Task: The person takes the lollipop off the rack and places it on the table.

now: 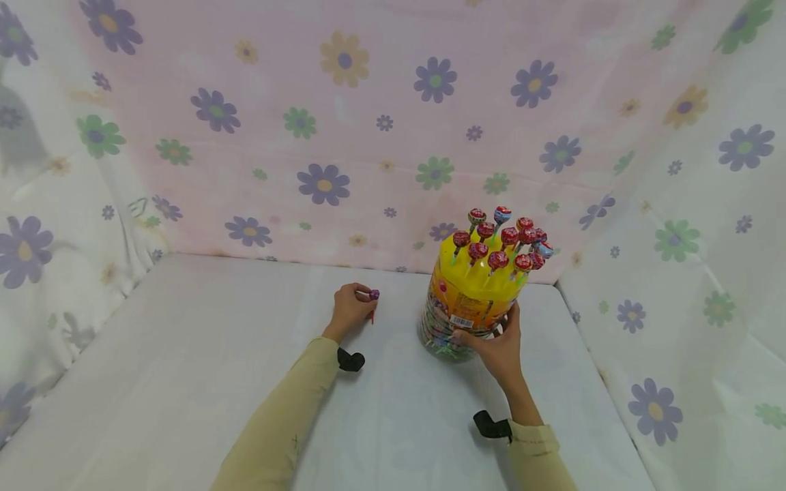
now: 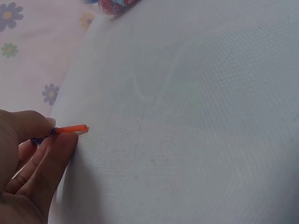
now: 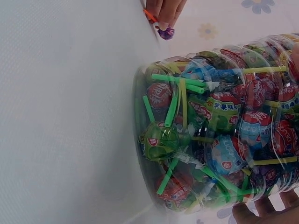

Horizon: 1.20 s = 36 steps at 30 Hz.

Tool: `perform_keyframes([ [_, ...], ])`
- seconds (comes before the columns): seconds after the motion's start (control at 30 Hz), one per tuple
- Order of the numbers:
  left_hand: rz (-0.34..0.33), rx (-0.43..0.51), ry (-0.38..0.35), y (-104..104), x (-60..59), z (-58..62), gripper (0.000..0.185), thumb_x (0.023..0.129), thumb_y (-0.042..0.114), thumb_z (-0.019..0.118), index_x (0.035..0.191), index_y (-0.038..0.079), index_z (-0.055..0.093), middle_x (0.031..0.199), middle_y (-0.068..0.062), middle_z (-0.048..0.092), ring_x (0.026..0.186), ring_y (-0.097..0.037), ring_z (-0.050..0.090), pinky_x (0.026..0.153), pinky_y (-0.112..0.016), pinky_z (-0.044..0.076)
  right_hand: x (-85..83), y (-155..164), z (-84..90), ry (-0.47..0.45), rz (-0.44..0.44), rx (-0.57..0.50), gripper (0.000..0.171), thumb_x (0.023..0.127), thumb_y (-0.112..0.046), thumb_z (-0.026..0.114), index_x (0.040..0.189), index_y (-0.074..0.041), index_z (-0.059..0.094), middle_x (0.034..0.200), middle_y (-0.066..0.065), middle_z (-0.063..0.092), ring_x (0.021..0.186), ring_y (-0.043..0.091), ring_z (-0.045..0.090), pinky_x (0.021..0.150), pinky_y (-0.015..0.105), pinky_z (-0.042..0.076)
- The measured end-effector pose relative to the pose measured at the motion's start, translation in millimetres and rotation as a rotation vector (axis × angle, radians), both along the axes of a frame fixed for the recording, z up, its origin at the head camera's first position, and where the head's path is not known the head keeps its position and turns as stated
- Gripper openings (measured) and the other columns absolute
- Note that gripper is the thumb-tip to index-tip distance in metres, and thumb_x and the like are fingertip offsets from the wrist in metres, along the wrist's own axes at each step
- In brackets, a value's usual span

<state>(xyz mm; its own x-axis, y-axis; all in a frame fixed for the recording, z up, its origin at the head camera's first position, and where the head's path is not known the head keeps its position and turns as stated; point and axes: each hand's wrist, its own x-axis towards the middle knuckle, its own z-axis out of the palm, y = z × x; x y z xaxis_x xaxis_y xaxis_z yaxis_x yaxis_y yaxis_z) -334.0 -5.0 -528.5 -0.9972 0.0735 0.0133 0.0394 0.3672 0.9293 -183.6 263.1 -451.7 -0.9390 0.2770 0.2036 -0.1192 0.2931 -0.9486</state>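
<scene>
My left hand [image 1: 351, 310] pinches a lollipop [image 1: 374, 294] with a purple wrapper, close over the white table. In the left wrist view its orange stick [image 2: 72, 129] pokes out between thumb and fingers. To the right, my right hand [image 1: 500, 348] grips the side of a big clear jar [image 3: 224, 140], thumb in front and fingers around the far side. Wrapped lollipops with green and yellow sticks fill the jar. Several red-wrapped lollipops [image 1: 497, 260] stand upright in its yellow lid [image 1: 473, 276].
The white table [image 1: 184, 382] runs back to a pink flowered cloth [image 1: 368, 136]. White flowered cloth [image 1: 706, 307] hangs along both sides. A black wrist mount [image 1: 351, 360] sits at the left cuff, another wrist mount [image 1: 491, 424] at the right cuff.
</scene>
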Motion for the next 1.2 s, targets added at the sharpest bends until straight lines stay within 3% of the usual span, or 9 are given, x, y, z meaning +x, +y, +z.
perform_keyframes([
  [0.33,0.028,-0.076,0.110,2,2.6,-1.6,0.023,0.083,0.002,0.079,0.104,-0.005,0.072,0.087,-0.018,0.076,0.081,-0.028,0.073,0.078,-0.038,0.059,-0.3,0,1.1,0.000,0.004,0.000,0.098,0.083,-0.009,0.085,0.157,-0.012,0.021,0.155,0.016,0.036,0.142,0.038,0.038,0.119,0.062,0.030],
  [0.5,0.048,-0.061,0.105,2,3.9,-3.6,0.024,0.084,0.004,0.080,0.106,-0.004,0.072,0.090,-0.019,0.076,0.083,-0.029,0.073,0.077,-0.038,0.060,-1.0,0,1.3,0.012,0.007,0.005,0.098,0.083,-0.008,0.084,0.158,-0.011,0.020,0.155,0.016,0.036,0.142,0.038,0.038,0.119,0.061,0.031],
  [0.87,0.005,-0.095,0.087,-8,10.5,1.8,0.032,0.086,0.010,0.079,0.113,-0.005,0.071,0.094,-0.019,0.073,0.085,-0.027,0.069,0.076,-0.036,0.057,0.0,0,-0.8,0.008,0.002,0.005,0.098,0.083,-0.009,0.085,0.158,-0.012,0.020,0.155,0.016,0.036,0.142,0.038,0.038,0.119,0.062,0.031],
  [1.07,-0.004,-0.005,0.050,-16,15.2,3.2,0.032,0.088,0.006,0.077,0.116,-0.006,0.069,0.098,-0.022,0.072,0.076,-0.025,0.073,0.066,-0.030,0.062,-0.2,1,-0.7,0.028,0.012,0.006,0.098,0.082,-0.008,0.085,0.157,-0.012,0.022,0.154,0.016,0.037,0.140,0.037,0.039,0.118,0.061,0.032],
  [1.2,-0.038,0.081,0.040,-17,19.3,8.2,0.034,0.089,0.002,0.074,0.121,-0.008,0.066,0.102,-0.025,0.072,0.079,-0.027,0.075,0.065,-0.031,0.063,-0.3,3,-1.0,0.039,0.023,0.001,0.100,0.081,-0.006,0.086,0.157,-0.011,0.022,0.153,0.016,0.038,0.139,0.036,0.040,0.118,0.061,0.033],
])
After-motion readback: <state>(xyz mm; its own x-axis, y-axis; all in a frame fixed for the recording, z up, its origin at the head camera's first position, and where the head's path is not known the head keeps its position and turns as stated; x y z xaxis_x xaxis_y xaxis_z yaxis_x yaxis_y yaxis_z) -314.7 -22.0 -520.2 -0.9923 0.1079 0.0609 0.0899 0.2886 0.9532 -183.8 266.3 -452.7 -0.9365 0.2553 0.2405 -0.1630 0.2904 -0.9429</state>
